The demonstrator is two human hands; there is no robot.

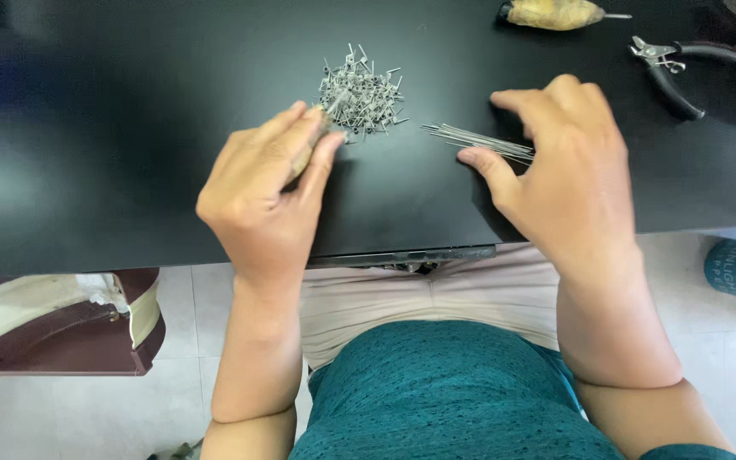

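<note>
While pinching a tool, left hand (266,192) beside coil pile (359,94); right hand (568,170) spread over wires (479,140), pliers (670,68) beyond.

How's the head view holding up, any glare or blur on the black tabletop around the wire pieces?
Head view: soft pale glare washes the glossy black tabletop at left; the pile of small bent metal wire pieces and the bundle of thin straight wires read sharp; both hands, left and right, are crisp; the black-handled pliers lie in a darker corner.

One head-worn camera looks steeply down, close over the black table (129,170).
</note>
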